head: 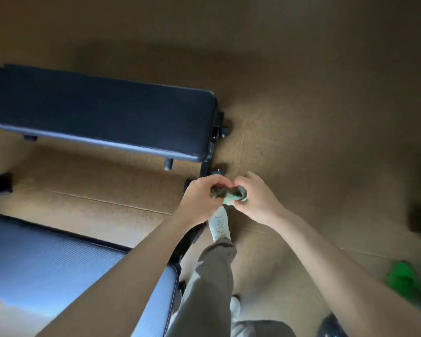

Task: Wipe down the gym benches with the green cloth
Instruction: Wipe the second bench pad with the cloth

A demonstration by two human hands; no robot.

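Speckled brown floor; both hands' fingers (238,203) pinch a twisted, seemingly damp green cloth (229,195) beside padded bench (102,117).

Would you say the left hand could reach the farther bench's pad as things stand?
Probably yes: the left hand hovers off the farther bench's near corner with nothing between, though it and the right hand both grip the cloth.

smooth padded bench (102,117), speckled matt floor (301,117), bunched soft green cloth (229,193).
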